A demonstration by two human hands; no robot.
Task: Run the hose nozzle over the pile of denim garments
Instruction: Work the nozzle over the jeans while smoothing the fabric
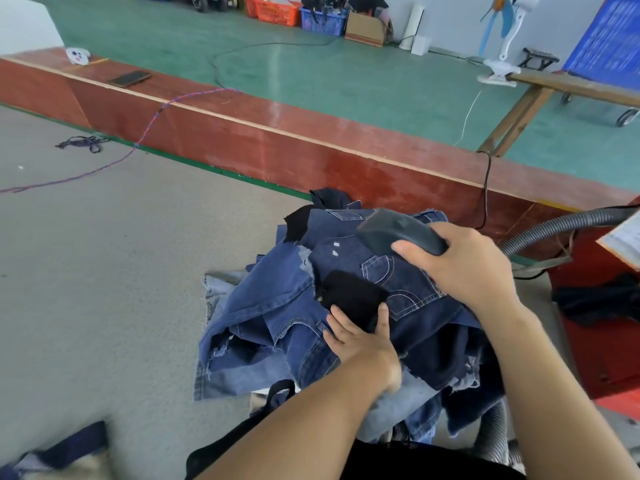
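A pile of blue denim garments (277,313) lies on the grey work table in front of me. My right hand (457,268) grips a dark grey hose nozzle (391,230) and holds it just above the far side of the pile, mouth pointing left and down. Its grey ribbed hose (554,226) runs off to the right. My left hand (360,337) rests on the top garment, its fingers and thumb around a black fabric patch (349,296).
The grey table (104,254) stretches to the left, with a purple cord (86,174) across it. A red board wall (277,140) borders its far edge. A red machine (602,323) stands at the right. More fabric scraps (69,448) lie at the near left.
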